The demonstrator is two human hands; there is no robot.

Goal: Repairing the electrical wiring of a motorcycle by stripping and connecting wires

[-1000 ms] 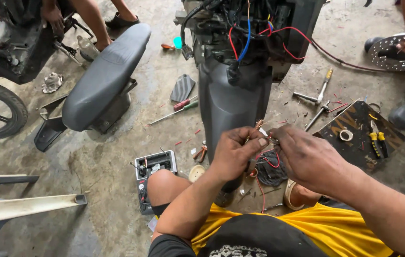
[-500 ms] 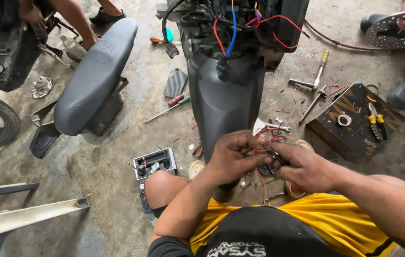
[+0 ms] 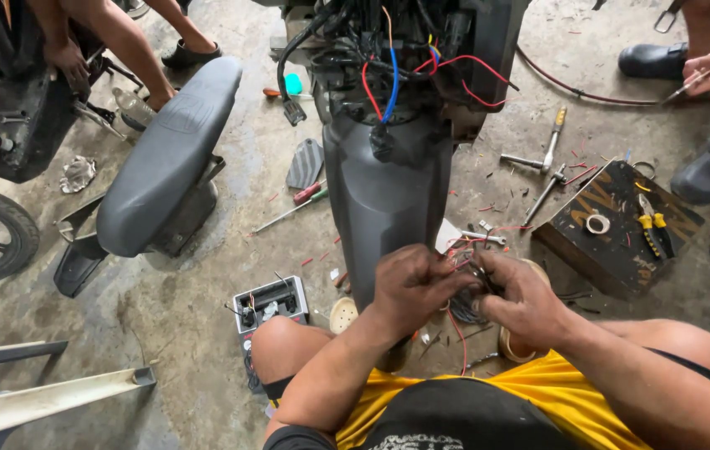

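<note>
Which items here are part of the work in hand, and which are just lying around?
In hand: left hand and right hand pinching a bundle of thin wires beside the black scooter body.

Lying about: detached seat, red-handled screwdriver, yellow-handled pliers on a dark board, tape roll, socket wrench.

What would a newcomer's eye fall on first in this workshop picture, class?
Centre front, the left hand and right hand meet over a bundle of thin wires. Above them stands a dark scooter body with loose red and blue wiring; a detached black seat lies to the left.
</note>
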